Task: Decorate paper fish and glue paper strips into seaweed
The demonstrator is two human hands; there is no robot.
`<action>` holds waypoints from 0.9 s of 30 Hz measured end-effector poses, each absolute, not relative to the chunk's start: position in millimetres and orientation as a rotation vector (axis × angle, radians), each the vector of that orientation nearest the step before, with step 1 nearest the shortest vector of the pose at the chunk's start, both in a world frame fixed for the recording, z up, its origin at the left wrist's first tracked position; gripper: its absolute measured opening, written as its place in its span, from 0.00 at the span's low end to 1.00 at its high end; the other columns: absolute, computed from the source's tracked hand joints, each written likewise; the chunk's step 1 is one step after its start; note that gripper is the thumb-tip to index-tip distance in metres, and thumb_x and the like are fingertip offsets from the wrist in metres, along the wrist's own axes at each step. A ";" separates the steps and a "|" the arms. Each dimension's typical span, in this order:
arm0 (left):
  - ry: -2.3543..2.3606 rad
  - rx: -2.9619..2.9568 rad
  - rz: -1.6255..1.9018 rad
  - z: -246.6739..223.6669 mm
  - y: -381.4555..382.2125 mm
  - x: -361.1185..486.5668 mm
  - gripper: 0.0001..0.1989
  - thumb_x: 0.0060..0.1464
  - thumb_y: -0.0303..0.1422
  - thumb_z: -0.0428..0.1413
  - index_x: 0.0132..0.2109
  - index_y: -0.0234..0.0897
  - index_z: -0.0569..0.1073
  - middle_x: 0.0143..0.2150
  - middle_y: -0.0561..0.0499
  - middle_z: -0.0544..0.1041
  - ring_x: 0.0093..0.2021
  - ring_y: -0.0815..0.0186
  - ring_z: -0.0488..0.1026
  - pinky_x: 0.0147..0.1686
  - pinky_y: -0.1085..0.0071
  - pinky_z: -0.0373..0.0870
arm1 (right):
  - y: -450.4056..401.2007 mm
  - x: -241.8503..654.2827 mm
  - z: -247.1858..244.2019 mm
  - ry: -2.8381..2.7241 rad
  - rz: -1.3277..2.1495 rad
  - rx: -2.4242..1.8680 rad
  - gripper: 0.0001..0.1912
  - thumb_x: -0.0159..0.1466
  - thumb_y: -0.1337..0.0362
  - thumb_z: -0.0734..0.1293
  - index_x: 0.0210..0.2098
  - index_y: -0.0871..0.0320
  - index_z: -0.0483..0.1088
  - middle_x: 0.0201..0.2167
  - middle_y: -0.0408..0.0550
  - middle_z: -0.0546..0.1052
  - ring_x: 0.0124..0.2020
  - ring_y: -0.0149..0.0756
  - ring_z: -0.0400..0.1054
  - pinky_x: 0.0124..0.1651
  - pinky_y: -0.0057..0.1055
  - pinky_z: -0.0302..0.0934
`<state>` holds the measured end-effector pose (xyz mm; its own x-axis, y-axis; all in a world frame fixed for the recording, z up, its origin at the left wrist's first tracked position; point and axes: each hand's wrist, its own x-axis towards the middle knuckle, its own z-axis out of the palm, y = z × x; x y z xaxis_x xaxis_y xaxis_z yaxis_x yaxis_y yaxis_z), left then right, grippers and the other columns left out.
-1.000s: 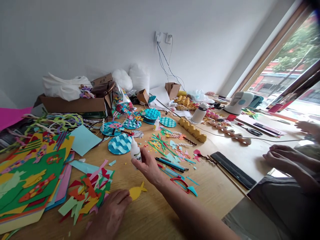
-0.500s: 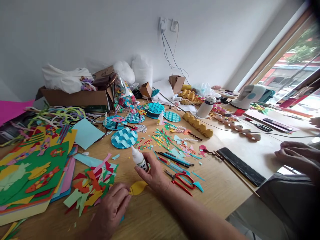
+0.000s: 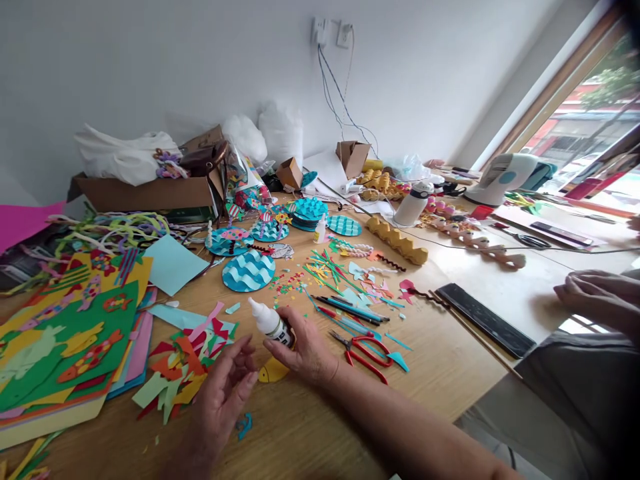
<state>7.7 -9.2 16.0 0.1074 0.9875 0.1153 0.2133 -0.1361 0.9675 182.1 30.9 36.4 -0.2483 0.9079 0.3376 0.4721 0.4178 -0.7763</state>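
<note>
In my right hand point(image 3: 307, 350) is a white glue bottle point(image 3: 269, 321), tilted with its nozzle toward the upper left. Under that hand a yellow paper fish point(image 3: 271, 371) lies on the table, partly covered by the fingers. My left hand point(image 3: 227, 383) hovers left of the fish, palm turned inward and fingers apart, holding nothing. A small curled blue paper piece point(image 3: 244, 425) rests just right of the left wrist. Colourful paper scraps point(image 3: 175, 367) are heaped beyond the left hand.
Red-handled pliers point(image 3: 367, 353) and several pens point(image 3: 350, 310) lie right of my hands. Blue wavy discs point(image 3: 249, 271) sit behind. Stacked coloured paper point(image 3: 75, 400) is at left. At right are a black tray-like strip point(image 3: 485, 327) and another person's hands point(image 3: 600, 297).
My left hand has lifted off the fish and opened, uncovering the blue paper piece. The glue bottle has shifted slightly left and tilted more.
</note>
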 end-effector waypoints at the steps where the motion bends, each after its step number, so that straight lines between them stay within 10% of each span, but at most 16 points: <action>1: 1.219 1.462 1.121 19.9 -9.0 8.6 0.22 0.50 0.41 0.54 0.52 0.39 0.65 0.47 0.45 0.71 0.42 0.61 0.71 0.40 0.68 0.71 | 30.8 181.5 37.0 -1.867 0.709 -1.171 0.18 0.55 0.56 0.64 0.41 0.59 0.63 0.30 0.46 0.69 0.28 0.31 0.61 0.30 0.27 0.55; 10: 0.899 1.077 1.121 43.6 -5.7 24.1 0.23 0.50 0.38 0.56 0.54 0.42 0.65 0.51 0.49 0.70 0.53 0.58 0.64 0.51 0.65 0.63 | 23.8 173.3 42.4 -1.851 0.925 -0.932 0.16 0.57 0.55 0.63 0.40 0.58 0.65 0.27 0.42 0.67 0.27 0.28 0.60 0.29 0.23 0.55; 27: 0.624 0.796 1.281 61.8 15.6 33.2 0.11 0.48 0.32 0.59 0.41 0.38 0.71 0.39 0.52 0.73 0.38 0.68 0.70 0.36 0.74 0.69 | 22.4 163.5 40.8 -1.497 1.199 -0.736 0.25 0.50 0.51 0.68 0.43 0.55 0.58 0.30 0.42 0.66 0.28 0.28 0.62 0.28 0.25 0.59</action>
<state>33.2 15.6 61.8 0.1916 0.9812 0.0247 -0.5853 0.0940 0.8053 163.5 22.4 40.8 -0.2771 0.8991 0.3389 -0.1341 0.3131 -0.9402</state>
